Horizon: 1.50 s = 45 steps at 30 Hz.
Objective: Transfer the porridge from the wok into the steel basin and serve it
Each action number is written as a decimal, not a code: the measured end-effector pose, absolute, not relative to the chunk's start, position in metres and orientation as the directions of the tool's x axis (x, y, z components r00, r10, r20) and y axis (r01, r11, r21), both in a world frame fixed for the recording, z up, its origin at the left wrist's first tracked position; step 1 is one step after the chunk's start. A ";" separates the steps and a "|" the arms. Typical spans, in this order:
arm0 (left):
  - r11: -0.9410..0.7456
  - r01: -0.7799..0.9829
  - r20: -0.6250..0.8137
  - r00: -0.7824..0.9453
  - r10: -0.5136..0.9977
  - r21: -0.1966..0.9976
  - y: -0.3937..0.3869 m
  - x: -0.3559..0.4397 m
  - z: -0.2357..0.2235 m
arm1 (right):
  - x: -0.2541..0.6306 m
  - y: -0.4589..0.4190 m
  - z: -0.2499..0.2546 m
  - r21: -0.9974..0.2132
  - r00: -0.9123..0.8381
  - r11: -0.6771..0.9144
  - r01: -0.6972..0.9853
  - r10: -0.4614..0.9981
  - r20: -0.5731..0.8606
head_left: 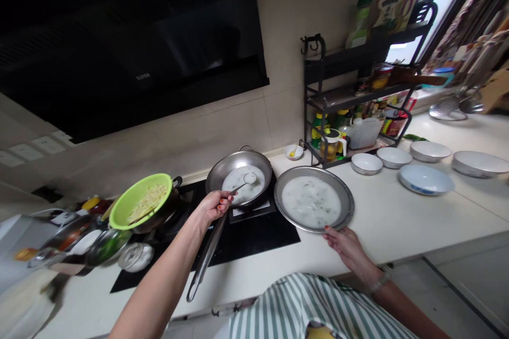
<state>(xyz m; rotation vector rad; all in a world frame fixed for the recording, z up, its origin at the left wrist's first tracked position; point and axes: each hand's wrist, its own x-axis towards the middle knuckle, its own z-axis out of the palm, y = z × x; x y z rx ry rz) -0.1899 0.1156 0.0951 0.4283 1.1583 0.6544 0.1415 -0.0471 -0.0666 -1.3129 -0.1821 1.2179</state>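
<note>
My left hand [217, 204] is closed around the handle of a metal ladle [250, 178]. The ladle's bowl, with whitish liquid in it, is over the long-handled wok [256, 160]. Milky liquid [234, 180] covers the wok's bottom. To the right, a round metal basin [349, 202] contains similar white liquid with dark bits. My right hand [347, 243] pinches the basin's near right rim, thumb on top; the fingers below are partly hidden. The basin stands beside the wok, partly over the black stove's right edge.
A green colander [119, 211] of pale shreds sits over a dark pot at left. Near it stand a glass jar [135, 257] and several bowls. On the right counter are several white bowls [366, 163] and a black seasoning rack [338, 63]. A range hood [159, 37] hangs above.
</note>
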 end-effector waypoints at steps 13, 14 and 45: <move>0.658 -0.028 -0.583 0.436 0.685 0.752 0.078 -0.140 0.113 | 0.142 -0.047 -0.067 -0.811 0.432 -0.207 -0.547 0.760 -0.486; 0.650 0.005 -0.585 0.440 0.681 0.760 0.076 -0.134 0.109 | 0.142 -0.047 -0.067 -0.814 0.434 -0.208 -0.542 0.761 -0.483; 0.287 0.335 -0.322 0.055 0.945 0.898 0.112 -0.193 0.088 | 0.142 -0.046 -0.070 -0.782 0.433 -0.192 -0.593 0.743 -0.511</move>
